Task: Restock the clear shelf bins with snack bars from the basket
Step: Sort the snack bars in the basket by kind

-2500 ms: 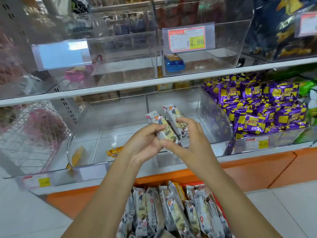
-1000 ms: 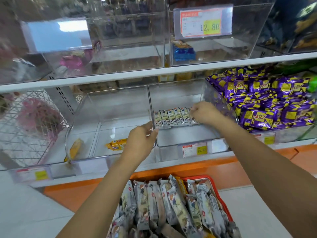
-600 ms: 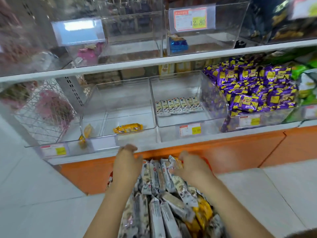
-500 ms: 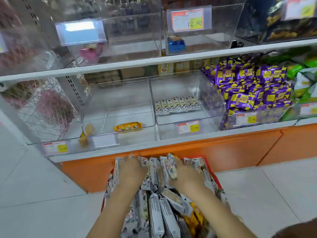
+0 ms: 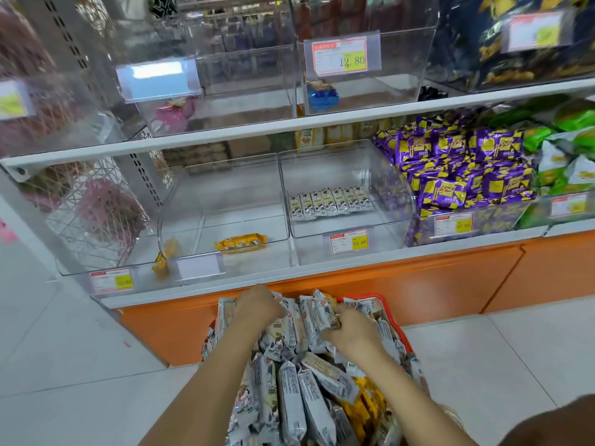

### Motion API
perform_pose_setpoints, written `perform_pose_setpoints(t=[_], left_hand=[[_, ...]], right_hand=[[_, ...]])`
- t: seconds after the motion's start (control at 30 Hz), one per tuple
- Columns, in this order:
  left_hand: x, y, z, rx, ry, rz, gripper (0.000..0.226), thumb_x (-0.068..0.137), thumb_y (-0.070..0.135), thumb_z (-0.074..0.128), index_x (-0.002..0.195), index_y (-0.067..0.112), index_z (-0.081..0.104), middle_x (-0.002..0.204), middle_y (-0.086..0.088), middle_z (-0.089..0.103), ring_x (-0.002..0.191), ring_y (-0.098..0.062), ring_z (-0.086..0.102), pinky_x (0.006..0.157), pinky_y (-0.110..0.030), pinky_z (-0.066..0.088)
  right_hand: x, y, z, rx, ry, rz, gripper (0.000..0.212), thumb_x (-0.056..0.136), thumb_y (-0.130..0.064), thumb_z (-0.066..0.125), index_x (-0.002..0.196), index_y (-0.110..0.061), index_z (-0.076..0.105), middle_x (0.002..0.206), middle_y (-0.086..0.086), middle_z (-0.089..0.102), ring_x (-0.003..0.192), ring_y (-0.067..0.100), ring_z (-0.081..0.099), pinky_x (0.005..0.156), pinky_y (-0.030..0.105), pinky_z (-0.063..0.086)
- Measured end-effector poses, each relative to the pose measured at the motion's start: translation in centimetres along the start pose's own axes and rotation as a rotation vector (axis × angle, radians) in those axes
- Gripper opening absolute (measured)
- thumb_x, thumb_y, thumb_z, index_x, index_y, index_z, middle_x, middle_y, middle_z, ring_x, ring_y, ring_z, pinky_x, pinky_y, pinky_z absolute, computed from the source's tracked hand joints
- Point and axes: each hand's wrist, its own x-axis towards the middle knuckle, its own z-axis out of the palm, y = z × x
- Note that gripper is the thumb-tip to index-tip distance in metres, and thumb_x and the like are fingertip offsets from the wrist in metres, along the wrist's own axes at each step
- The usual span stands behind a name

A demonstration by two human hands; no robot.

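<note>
Left hand (image 5: 257,305), right hand (image 5: 352,329) — fingertips buried among snack bars (image 5: 291,397), basket (image 5: 399,333) cut off below

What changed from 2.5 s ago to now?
The bars both hands held were let go in the right bin and now lie there as a row of snack bars. Both hands then dropped to the basket: the left hand is among the bars, grip unclear; the right hand grips one bar. Unchanged: the yellow bar in the left bin, the purple packets.
</note>
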Motion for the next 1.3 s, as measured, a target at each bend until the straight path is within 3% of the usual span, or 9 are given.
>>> perform_pose_setpoints(t=[0.23,0.43,0.63,0.73,0.9,1.07,1.13,1.23,1.3], left_hand=[[0.4,-0.8,-0.4,-0.407,-0.047,0.057,0.058,0.071,0.022,0.082,0.12,0.007,0.054,0.114,-0.009,0.061,0.1,-0.025,0.059,0.075,-0.03,0.046],[-1.6,-1.0,-3.1,-0.823,-0.165,0.145,0.032,0.074,0.017,0.08,0.097,0.003,0.063,0.086,-0.008,0.066,0.075,-0.019,0.062,0.071,-0.027,0.053],[-3.4,1.2,-4.8,-1.276,-0.397,0.229,0.024,0.072,0.009,0.069,0.094,0.001,0.062,0.094,-0.016,0.072,0.083,-0.026,0.07,0.084,-0.04,0.057],[-3.1,2.3,-5.2,-1.292,-0.321,0.224,0.013,0.083,0.008,0.064,0.094,0.001,0.063,0.084,-0.011,0.073,0.075,-0.021,0.071,0.077,-0.036,0.059],[-1.9,4.0,-6.4,-1.292,-0.21,0.263,0.026,0.083,0.014,0.067,0.101,-0.004,0.063,0.081,-0.011,0.072,0.07,-0.019,0.07,0.064,-0.028,0.058],[-0.5,5.9,-8.6,-1.217,-0.164,0.434,0.028,0.081,0.026,0.068,0.1,0.006,0.068,0.1,-0.014,0.072,0.091,-0.024,0.069,0.084,-0.029,0.056],[1.1,6.3,-9.6,-1.109,0.044,0.44,0.027,0.084,0.034,0.066,0.099,0.012,0.071,0.101,-0.005,0.072,0.095,-0.017,0.067,0.087,-0.025,0.051],[3.7,6.0,-10.1,-0.924,0.275,0.329,0.03,0.091,0.027,0.061,0.116,0.01,0.066,0.105,-0.002,0.067,0.093,-0.015,0.061,0.064,-0.011,0.048],[5.2,5.8,-9.4,-0.845,0.214,0.295,0.036,0.09,0.023,0.062,0.122,0.006,0.063,0.118,-0.008,0.065,0.102,-0.02,0.061,0.079,-0.018,0.051]], right_hand=[[-0.5,-1.5,-2.8,0.23,0.077,-0.139,0.04,0.089,-0.019,0.065,0.128,-0.017,0.051,0.089,-0.017,0.05,0.083,0.007,0.055,0.07,0.022,0.043],[-1.3,-2.7,-4.0,0.24,0.13,-0.281,0.056,0.088,-0.021,0.066,0.139,-0.033,0.043,0.118,-0.008,0.058,0.1,0.008,0.058,0.083,0.022,0.048],[-1.6,-3.9,-3.3,0.096,0.391,-0.548,0.058,0.092,-0.019,0.062,0.14,-0.044,0.039,0.096,-0.025,0.05,0.077,-0.002,0.05,0.067,0.01,0.04],[-1.2,-4.4,-3.1,0.089,0.474,-0.623,0.048,0.094,-0.018,0.058,0.138,-0.034,0.047,0.117,-0.014,0.058,0.084,0.0,0.055,0.073,0.007,0.042],[-1.3,-6.2,-4.0,0.095,0.374,-0.591,0.063,0.088,-0.059,0.051,0.145,-0.038,0.034,0.132,-0.026,0.036,0.121,-0.006,0.037,0.094,0.008,0.032],[1.3,-9.6,-8.0,0.044,0.467,-0.513,0.053,0.077,-0.034,0.07,0.121,-0.025,0.041,0.114,-0.005,0.052,0.097,0.016,0.055,0.074,0.032,0.046],[3.5,-11.2,-10.6,-0.002,0.44,-0.404,0.053,0.075,-0.035,0.072,0.115,-0.02,0.04,0.112,-0.001,0.054,0.096,0.022,0.056,0.071,0.033,0.043],[9.0,-13.0,-13.9,-0.097,0.288,-0.19,0.055,0.078,-0.038,0.072,0.115,-0.01,0.042,0.105,0.007,0.054,0.092,0.027,0.057,0.066,0.033,0.046],[12.5,-13.6,-14.6,-0.194,0.111,-0.096,0.041,0.08,-0.036,0.071,0.099,-0.006,0.051,0.091,0.009,0.053,0.074,0.022,0.054,0.053,0.028,0.04]])
